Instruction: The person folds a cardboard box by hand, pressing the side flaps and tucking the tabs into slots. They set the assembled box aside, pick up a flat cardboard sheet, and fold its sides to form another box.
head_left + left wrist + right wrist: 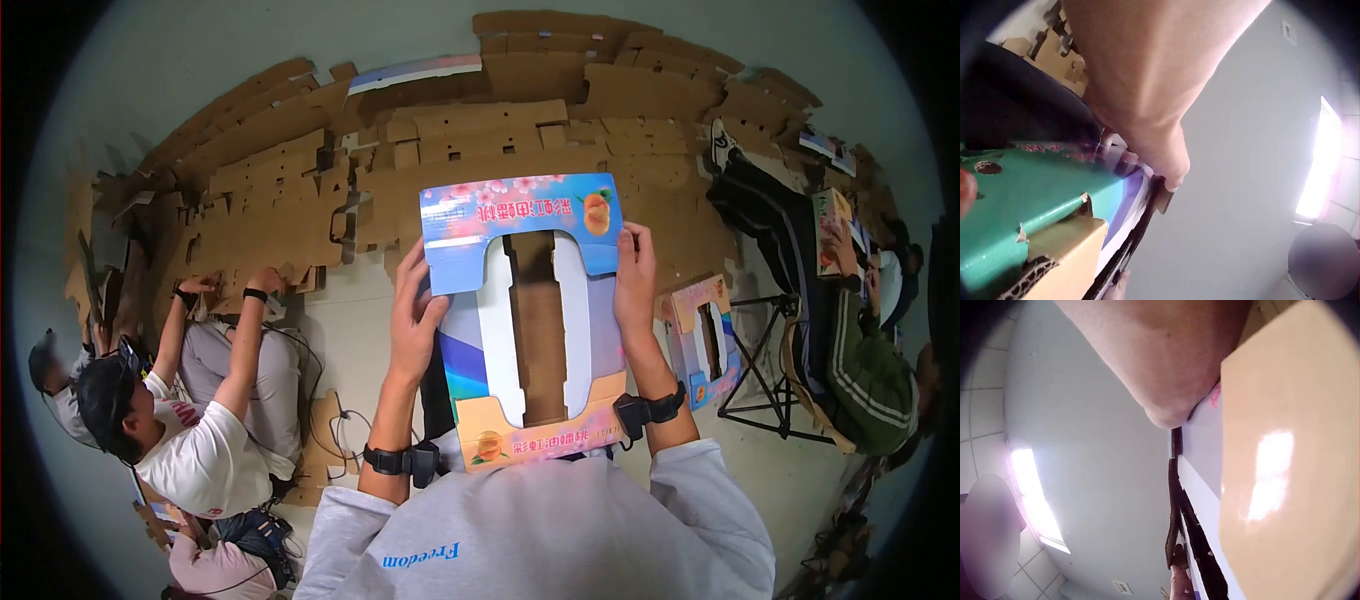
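Cardboard box: held up in front of the grey shirt, above the floor, its window-like opening facing the wearer; whether it also rests on the lap is hidden.
Left hand: grips the box's left side, thumb towards the upper face, the other fingers along the outside.
Right hand: grips the opposite side near the far corner; how far its fingers wrap underneath, I cannot tell.
Weight and stiffness: probably light, being thin-walled; the corrugated edge suggests firm walls that would crease if squeezed hard.
Printed surface: glossy, so likely a little slippery under dry fingers.
White strips: they border the opening and look like the weak part, apt to bend or tear if pulled.
Best hold: both long outer sides, palms flat and level, close to the corners by the peach-coloured panel or the blue one.
Around: flattened cardboard beyond, a second box beside a black stand on the right.
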The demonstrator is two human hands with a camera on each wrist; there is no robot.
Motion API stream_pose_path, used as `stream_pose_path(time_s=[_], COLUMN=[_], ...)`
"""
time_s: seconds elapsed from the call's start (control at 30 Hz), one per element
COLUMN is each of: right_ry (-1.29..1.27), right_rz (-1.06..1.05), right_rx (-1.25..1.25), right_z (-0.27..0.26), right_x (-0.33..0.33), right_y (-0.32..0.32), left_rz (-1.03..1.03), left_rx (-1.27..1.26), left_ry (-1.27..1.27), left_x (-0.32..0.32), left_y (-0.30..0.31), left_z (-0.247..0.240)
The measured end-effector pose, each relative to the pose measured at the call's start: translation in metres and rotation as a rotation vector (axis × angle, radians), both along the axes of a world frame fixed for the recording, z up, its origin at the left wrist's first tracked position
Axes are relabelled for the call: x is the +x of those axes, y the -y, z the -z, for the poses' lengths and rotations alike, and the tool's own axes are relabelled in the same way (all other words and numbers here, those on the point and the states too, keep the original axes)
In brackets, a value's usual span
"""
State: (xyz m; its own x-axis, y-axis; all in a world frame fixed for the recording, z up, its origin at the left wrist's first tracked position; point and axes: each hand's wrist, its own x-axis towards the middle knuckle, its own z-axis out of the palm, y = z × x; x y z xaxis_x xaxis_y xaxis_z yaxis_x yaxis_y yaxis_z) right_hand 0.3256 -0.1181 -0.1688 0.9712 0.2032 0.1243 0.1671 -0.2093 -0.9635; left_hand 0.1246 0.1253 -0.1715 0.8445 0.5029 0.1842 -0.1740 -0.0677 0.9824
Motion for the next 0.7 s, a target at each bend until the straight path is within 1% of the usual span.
stream_pose_path(time_s=[0.03,0.13,0.23,0.33,0.43,0.7], right_ry=[-0.004,0.008,-0.015,-0.014,0.004,0.006], right_rz=[0.002,0.014,0.016,0.019,0.02,0.03], right_rx=[0.002,-0.034,-0.022,-0.024,0.019,0.02], right_z=[0.0,0.0,-0.002,-0.001,0.001,0.005], right_x=[0.0,0.001,0.0,0.001,0.001,0.002], right_y=[0.0,0.0,-0.001,-0.001,-0.003,-0.003], left_rz=[0.012,0.006,-0.043,-0.078,-0.063,-0.108], left_rx=[-0.027,0.025,0.001,0.008,0.065,0.075], left_ry=[0.0,0.016,0.058,0.042,0.057,0.046], left_x=[-0.001,0.002,0.008,0.006,0.008,0.016], left_y=[-0.001,-0.005,0.0,0.004,0.001,0.003], left_z=[-0.001,0.003,0.004,0.01,0.017,0.016])
